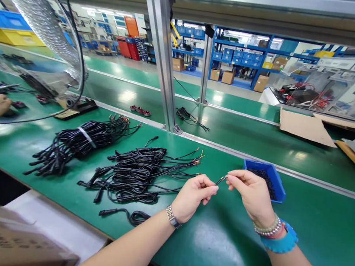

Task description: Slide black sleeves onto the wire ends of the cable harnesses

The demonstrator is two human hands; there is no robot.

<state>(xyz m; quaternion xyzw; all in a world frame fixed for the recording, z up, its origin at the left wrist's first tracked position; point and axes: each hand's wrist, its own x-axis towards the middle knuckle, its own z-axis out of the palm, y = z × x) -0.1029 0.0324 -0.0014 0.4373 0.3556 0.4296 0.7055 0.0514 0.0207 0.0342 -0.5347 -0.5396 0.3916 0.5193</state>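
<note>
Green table [219, 260] runs before us, with bundled black cables [135, 175] lying left of our hands. Our left hand [192, 198] and right hand [251, 195] have their grips pressed together, pinching a thin black wire [221, 180] in the air, just beside a blue bin [264, 179]. It looks light and limp, best held near its tip.

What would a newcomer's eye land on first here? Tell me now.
The left hand and right hand pinch a thin black wire above the green bench. Left of them lie coiled black cable bundles. A blue bin sits behind the right hand.
</note>
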